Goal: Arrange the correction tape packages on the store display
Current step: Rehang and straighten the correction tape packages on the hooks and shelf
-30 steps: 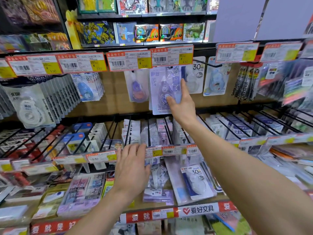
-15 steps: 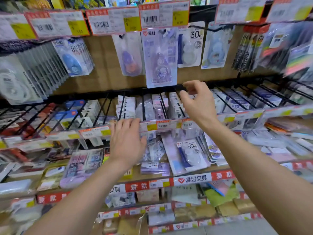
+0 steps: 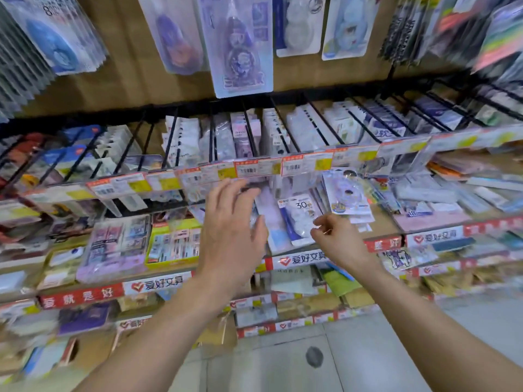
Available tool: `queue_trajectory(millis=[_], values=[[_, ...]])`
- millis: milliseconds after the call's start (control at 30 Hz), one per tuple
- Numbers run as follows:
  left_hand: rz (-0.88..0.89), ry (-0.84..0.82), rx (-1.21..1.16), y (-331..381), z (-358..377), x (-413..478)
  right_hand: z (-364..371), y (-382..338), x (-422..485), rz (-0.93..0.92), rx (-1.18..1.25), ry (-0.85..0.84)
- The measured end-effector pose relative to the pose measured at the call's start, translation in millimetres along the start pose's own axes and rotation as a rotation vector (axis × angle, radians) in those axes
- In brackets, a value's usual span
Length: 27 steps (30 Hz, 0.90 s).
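Observation:
A white-and-blue correction tape package marked 30m [image 3: 299,219] lies on a loose pile on the lower wooden shelf [image 3: 379,222]. My right hand [image 3: 336,239] is at its lower right corner, fingers curled, thumb and forefinger pinched at its edge; a firm grip is unclear. My left hand [image 3: 230,224] hovers with spread fingers over pale purple packages [image 3: 266,210] just left of it, holding nothing. A purple correction tape package [image 3: 240,49] hangs from a peg above. Another round-tape package [image 3: 346,195] leans on the right of the pile.
Black wire pegs [image 3: 283,128] with price tags [image 3: 305,165] jut out just above my hands. Boxed stationery [image 3: 172,241] sits left on the lower shelf. Red shelf-edge strips [image 3: 82,295] run below. Grey floor tiles [image 3: 311,357] show underneath. More hanging packs [image 3: 59,38] crowd the upper left.
My right hand came down from the hanging purple package to the 30m package on the lower shelf. The left hand shifted right over the pile. The view tilted downward.

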<state>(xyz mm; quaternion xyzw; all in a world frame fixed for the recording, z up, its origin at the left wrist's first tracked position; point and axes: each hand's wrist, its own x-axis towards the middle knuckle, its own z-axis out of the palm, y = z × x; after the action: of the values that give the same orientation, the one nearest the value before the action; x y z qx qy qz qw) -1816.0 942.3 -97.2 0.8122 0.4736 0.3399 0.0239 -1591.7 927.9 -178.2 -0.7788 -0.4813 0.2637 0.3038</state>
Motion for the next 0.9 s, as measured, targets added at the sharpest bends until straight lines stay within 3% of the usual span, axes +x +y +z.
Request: queue_trajectory(millis=[167, 300, 467, 600, 733, 900], values=[[-0.278, -0.463, -0.156, 0, 68, -18, 27, 27, 21, 0.122, -0.137, -0.043], [-0.545, -0.816, -0.202, -4, 122, -8, 43, 30, 32, 0.105, -0.244, -0.059], [-0.847, -0.815, -0.345, -5, 157, 14, 55, 32, 45, 0.134, -0.28, -0.071], [-0.952, -0.775, -0.448, -13, 180, 15, 63, 36, 55, 0.192, -0.256, -0.109], [-1.099, -0.694, -0.731, -12, 189, 14, 65, 36, 61, 0.228, -0.172, -0.077], [-1.162, -0.685, -0.878, -8, 188, 16, 64, 31, 57, 0.296, -0.095, -0.042]])
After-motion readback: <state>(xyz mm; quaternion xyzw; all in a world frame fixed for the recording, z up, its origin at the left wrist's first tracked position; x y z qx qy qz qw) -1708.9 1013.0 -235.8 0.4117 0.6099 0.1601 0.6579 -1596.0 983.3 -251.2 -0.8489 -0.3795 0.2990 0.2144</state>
